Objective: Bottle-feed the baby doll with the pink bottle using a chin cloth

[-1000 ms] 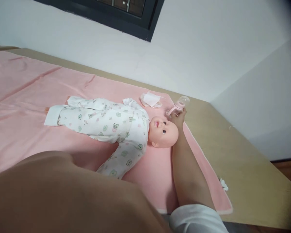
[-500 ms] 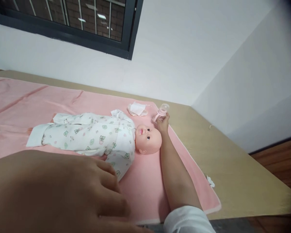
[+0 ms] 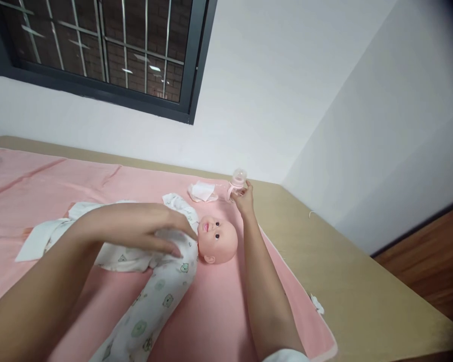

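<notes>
A baby doll [image 3: 218, 240] in white printed pyjamas lies on its back on a pink blanket [image 3: 219, 306], its head toward the right. Over its chest is my left hand [image 3: 154, 226], fingers stretched and thumb apart, holding nothing; whether the fingertips touch the cloth I cannot tell. My right hand [image 3: 245, 198] reaches past the doll's head with its fingers around a small baby bottle [image 3: 238, 182]. The bottle is upright, with a clear dome cap and a pink collar and handle. Part of the bottle's body hides behind my fingers.
A pack with a white tissue [image 3: 203, 191] lies left of the bottle. The blanket covers much of a wooden table [image 3: 324, 281], which meets a white wall. A small white crumpled piece [image 3: 317, 304] sits at the blanket's right edge. Above is a barred window [image 3: 98, 50].
My left hand has moved from close to the camera out over the doll's chest. My right hand keeps its hold on the bottle. The camera view has tilted upward, showing more window.
</notes>
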{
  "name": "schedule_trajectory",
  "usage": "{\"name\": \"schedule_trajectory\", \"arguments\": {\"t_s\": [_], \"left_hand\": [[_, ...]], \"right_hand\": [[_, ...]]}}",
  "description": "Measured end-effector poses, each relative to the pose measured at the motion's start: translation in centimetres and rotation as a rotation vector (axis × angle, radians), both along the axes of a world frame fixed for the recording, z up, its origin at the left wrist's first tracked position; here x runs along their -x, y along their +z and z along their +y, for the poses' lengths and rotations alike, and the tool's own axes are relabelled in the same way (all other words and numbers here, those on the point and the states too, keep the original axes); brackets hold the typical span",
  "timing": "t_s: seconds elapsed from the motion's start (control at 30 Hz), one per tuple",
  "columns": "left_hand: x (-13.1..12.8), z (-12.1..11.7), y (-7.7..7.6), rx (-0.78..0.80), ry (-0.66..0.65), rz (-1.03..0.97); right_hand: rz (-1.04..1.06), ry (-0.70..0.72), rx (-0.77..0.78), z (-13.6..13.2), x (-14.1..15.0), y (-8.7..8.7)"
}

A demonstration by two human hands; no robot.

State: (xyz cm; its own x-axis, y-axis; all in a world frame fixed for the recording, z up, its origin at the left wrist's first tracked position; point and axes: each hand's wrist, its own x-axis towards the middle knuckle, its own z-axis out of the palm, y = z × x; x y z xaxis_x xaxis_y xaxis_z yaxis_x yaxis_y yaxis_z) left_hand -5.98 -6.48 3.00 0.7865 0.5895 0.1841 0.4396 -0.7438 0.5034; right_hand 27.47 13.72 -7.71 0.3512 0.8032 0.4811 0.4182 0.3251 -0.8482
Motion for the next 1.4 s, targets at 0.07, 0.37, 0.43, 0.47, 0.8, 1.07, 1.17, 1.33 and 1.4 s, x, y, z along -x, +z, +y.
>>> {"name": "schedule_trajectory", "arguments": {"t_s": [0.07, 0.37, 0.43, 0.47, 0.8, 1.07, 1.17, 1.33, 1.4], "left_hand": [[0.0, 2.0, 0.5, 0.004, 0.013, 0.015], [-0.2, 4.7, -1.0, 0.074, 0.428, -0.487], [0.3, 4.7, -0.7, 0.147, 0.398, -0.536], [0.6, 4.7, -0.4, 0.179, 0.367, -0.546], [0.1, 5.1, -0.6, 0.173, 0.268, -0.586], [-0.2, 5.4, -1.3, -0.053, 0.468, -0.530], [-0.5, 5.3, -1.6, -0.128, 0.511, -0.425], [-0.6, 5.5, -1.7, -0.137, 0.490, -0.383], [0.0, 5.9, -1.6, -0.152, 0.512, -0.385]], "right_hand": [[0.003, 0.108, -0.003, -1.2, 1.4, 2.3], [0.059, 0.648, 0.090, -10.2, 11.6, 8.8], [0.044, 0.718, 0.117, -11.5, 13.3, 8.7], [0.028, 0.743, 0.125, -12.1, 14.0, 8.6], [-0.303, 0.679, 0.097, -14.6, 15.3, 8.7], [-0.311, 0.692, -0.019, -14.7, 12.6, 10.5], [-0.280, 0.704, -0.092, -14.8, 12.8, 10.4], [-0.224, 0.664, -0.186, -14.0, 13.0, 10.0], [-0.178, 0.642, -0.243, -13.6, 12.4, 10.3]]}}
